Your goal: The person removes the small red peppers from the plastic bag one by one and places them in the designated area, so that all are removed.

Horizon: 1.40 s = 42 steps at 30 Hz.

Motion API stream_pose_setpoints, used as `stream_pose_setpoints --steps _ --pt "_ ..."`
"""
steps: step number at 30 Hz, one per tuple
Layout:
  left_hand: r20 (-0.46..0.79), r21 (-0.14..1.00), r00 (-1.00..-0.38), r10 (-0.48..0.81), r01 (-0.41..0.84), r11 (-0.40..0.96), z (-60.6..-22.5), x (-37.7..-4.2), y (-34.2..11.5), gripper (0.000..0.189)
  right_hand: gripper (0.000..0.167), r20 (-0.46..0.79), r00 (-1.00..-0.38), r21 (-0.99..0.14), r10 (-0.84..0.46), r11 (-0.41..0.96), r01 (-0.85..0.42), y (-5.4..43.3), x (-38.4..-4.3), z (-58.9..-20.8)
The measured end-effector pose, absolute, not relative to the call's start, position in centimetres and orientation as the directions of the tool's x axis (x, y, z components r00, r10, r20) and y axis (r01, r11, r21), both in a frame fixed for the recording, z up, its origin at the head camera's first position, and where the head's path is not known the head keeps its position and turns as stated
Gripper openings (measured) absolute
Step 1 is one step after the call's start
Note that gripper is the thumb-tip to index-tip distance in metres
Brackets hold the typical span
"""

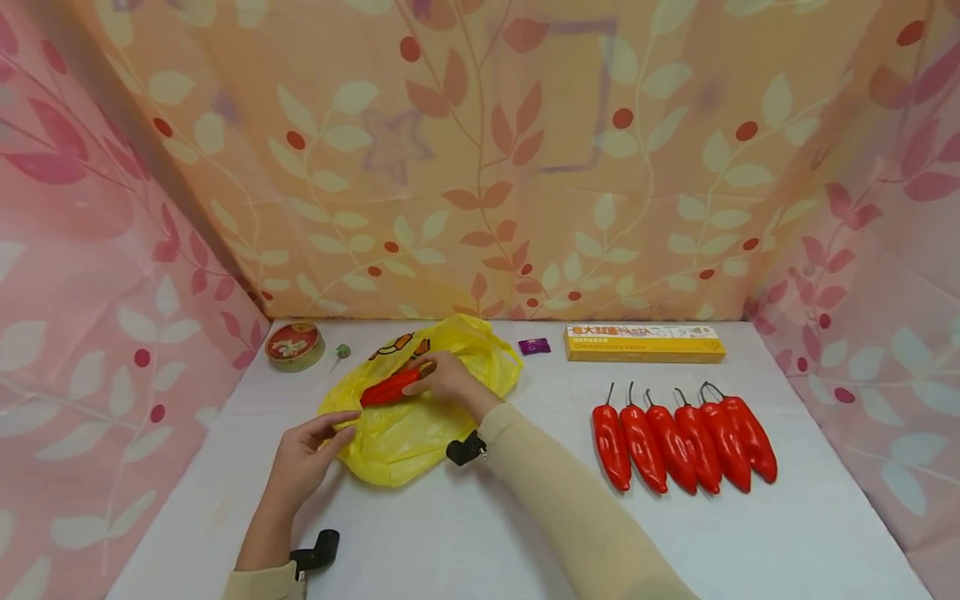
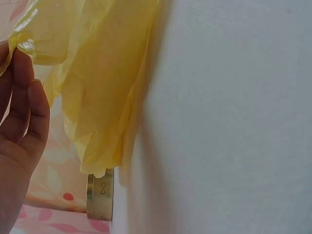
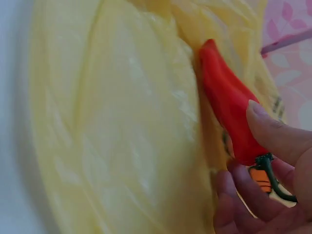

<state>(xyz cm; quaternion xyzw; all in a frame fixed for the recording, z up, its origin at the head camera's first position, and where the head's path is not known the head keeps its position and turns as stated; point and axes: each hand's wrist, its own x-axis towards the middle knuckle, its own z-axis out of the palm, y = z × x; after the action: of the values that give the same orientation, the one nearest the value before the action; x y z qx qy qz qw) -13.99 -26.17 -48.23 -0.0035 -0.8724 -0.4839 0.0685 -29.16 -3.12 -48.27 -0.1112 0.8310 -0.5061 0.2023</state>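
Note:
A yellow plastic bag (image 1: 397, 442) lies crumpled in the middle of the white table. My left hand (image 1: 303, 458) pinches the bag's left edge between thumb and fingers; the left wrist view shows the thin film (image 2: 44, 39) at the fingertips. Over the bag, my right hand (image 1: 448, 379) grips a red chili pepper (image 1: 390, 389) near its stem end. In the right wrist view the pepper (image 3: 226, 102) points its tip toward the bag's folds, and its green stem (image 3: 273, 180) lies by the palm. Several more red chili peppers (image 1: 678, 446) lie in a row at the right.
Behind the bag stand a round tin (image 1: 295, 347) and a small green lollipop (image 1: 342, 352) on the left. A purple wrapped candy (image 1: 534, 346) and a yellow pasta box (image 1: 645, 343) lie at the back right. Patterned cloth walls (image 1: 480, 167) enclose the table's back and sides.

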Motion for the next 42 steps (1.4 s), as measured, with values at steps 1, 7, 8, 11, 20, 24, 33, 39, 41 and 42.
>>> stream_pose_setpoints --steps 1,7,8,11,20,24,33,39,41,42 --pt "0.128 0.845 -0.99 -0.059 0.077 0.529 -48.3 -14.0 -26.1 0.028 0.039 -0.22 -0.894 -0.893 -0.39 0.45 0.024 -2.8 -29.2 -48.0" --pt "0.137 0.846 -0.989 -0.06 0.085 0.527 -48.3 -14.0 -26.0 0.028 0.047 -0.231 -0.894 -0.945 -0.385 0.308 0.112 -0.5 -29.1 -46.8" --pt "0.134 0.845 -0.989 -0.059 0.083 0.528 -48.3 -14.1 -26.1 0.028 0.051 -0.231 -0.895 -0.955 -0.381 0.264 0.134 -0.1 -29.0 -46.7" --pt "0.125 0.84 -0.99 -0.059 0.074 0.537 -48.3 -14.1 -26.2 0.03 0.059 -0.218 -0.902 -0.974 -0.372 0.145 0.175 0.9 -28.6 -46.2" --pt "0.128 0.841 -0.99 -0.059 0.077 0.536 -48.5 -14.1 -26.4 0.029 0.072 -0.17 -0.921 -0.972 -0.351 -0.091 0.215 3.7 -26.6 -44.9" --pt "0.146 0.843 -0.988 -0.058 0.093 0.53 -48.4 -14.1 -26.3 0.028 0.072 -0.133 -0.934 -0.977 -0.332 -0.115 0.18 4.8 -25.4 -44.3" --pt "0.152 0.835 -0.987 -0.06 0.096 0.542 -48.4 -14.1 -26.4 0.028 0.064 -0.02 -0.939 -0.988 -0.342 -0.137 0.071 8.5 -23.7 -43.6" --pt "0.15 0.832 -0.987 -0.057 0.095 0.547 -48.4 -14.1 -26.4 0.028 0.036 -0.011 -0.915 -1.0 -0.403 -0.018 0.019 10.7 -22.8 -43.5" --pt "0.15 0.832 -0.987 -0.056 0.095 0.547 -48.4 -14.1 -26.5 0.028 0.034 -0.029 -0.91 -1.0 -0.413 0.004 0.03 11.2 -22.6 -43.4" --pt "0.148 0.833 -0.987 -0.057 0.093 0.545 -48.4 -14.1 -26.5 0.027 0.033 -0.039 -0.909 -0.999 -0.414 0.012 0.037 11.3 -22.5 -43.4"
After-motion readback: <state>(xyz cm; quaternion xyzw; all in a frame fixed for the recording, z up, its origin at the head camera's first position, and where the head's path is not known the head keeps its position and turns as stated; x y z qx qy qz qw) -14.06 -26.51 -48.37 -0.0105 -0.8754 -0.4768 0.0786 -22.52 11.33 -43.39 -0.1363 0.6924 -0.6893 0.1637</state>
